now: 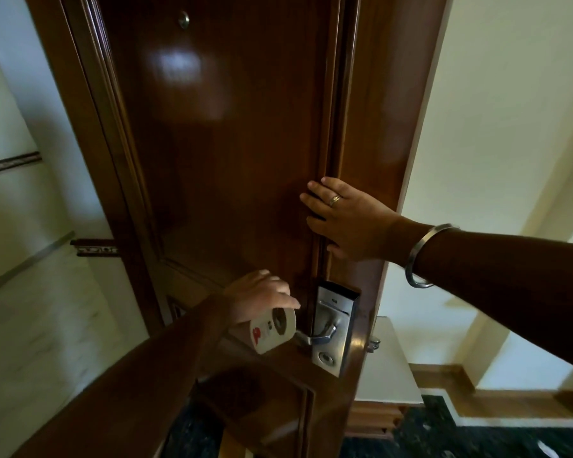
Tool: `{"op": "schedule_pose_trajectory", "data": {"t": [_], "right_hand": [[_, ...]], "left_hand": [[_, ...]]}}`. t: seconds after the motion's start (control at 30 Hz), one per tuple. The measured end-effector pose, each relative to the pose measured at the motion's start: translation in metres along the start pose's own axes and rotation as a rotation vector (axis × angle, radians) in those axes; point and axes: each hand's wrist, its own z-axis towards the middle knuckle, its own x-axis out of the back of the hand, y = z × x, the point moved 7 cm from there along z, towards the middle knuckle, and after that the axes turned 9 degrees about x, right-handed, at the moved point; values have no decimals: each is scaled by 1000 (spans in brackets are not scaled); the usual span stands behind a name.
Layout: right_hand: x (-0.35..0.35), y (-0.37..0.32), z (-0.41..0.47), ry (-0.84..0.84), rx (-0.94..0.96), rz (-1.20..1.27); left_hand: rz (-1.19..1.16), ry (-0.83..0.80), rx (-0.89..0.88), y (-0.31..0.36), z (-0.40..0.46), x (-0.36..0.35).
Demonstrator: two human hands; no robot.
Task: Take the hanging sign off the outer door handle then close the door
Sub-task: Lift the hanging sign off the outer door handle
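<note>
A dark polished wooden door (225, 153) fills the middle of the head view. A silver lock plate with a lever handle (326, 333) sits near its right edge. My left hand (262, 297) grips a white hanging sign (273, 328) with a round hole and a red mark. The sign is just left of the lever's tip, and its hole looks free of the lever. My right hand (348, 219) lies flat with spread fingers on the door's right edge, above the lock plate. It wears a ring and a metal bangle.
Cream walls stand left and right of the door. Past the door's edge on the right, a corridor shows dark patterned floor (477, 438) and a wooden skirting board (444, 378). A peephole (183, 19) sits high on the door.
</note>
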Motion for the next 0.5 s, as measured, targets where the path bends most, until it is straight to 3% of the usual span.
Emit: {"op": "schedule_pose_trajectory", "data": {"t": [0.13,0.2,0.27,0.3,0.4,0.5], "right_hand": [[-1,-1,-1,21,-11,12],[-2,0,-2,13,-13,19],[-2,2,-1,2,-12,25],[-1,1,-1,-1,-3,29],[-2,-4,2,-1,50,52],[-3,-12,6,21,78,184]], "left_hand": [[49,-116,106,-11,3,-5],[53,-101,102,-5,1,-10],[-91,-57,279,-10,-9,-7],[-218,19,340,-9,-18,-6],[-917,277,580,-17,-53,-2],[-1299,544,693,-21,-72,8]]}}
